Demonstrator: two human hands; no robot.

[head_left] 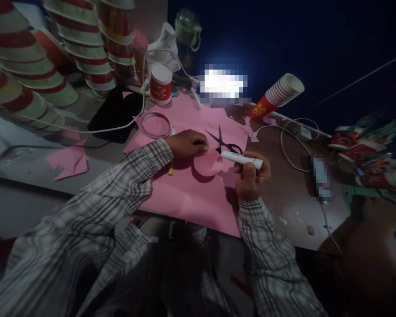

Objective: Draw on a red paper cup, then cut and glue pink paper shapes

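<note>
My left hand (192,143) is closed, thumb and fingers pinching the upper left edge of a round pink paper cutout (206,164). A slim white tube (242,159) with faint print on it lies in the grip of my right hand (254,175); whether it is glue or a marker I cannot tell. Its narrow end points left, over the cutout's right edge. Just behind that end rests a pair of dark scissors (221,141), blades spread. Everything here lies over a large pink paper sheet (198,202). A yellow-ended marker (170,168) sits partly under my left wrist.
A tape-like ring (156,125) and a red-white paper cup (161,84) stand behind my left hand. Tall cup stacks (82,44) rise at left beside a black device (117,112). Right are a leaning cup stack (277,97), cables, a phone (321,177) and another person's blurred arm (372,246).
</note>
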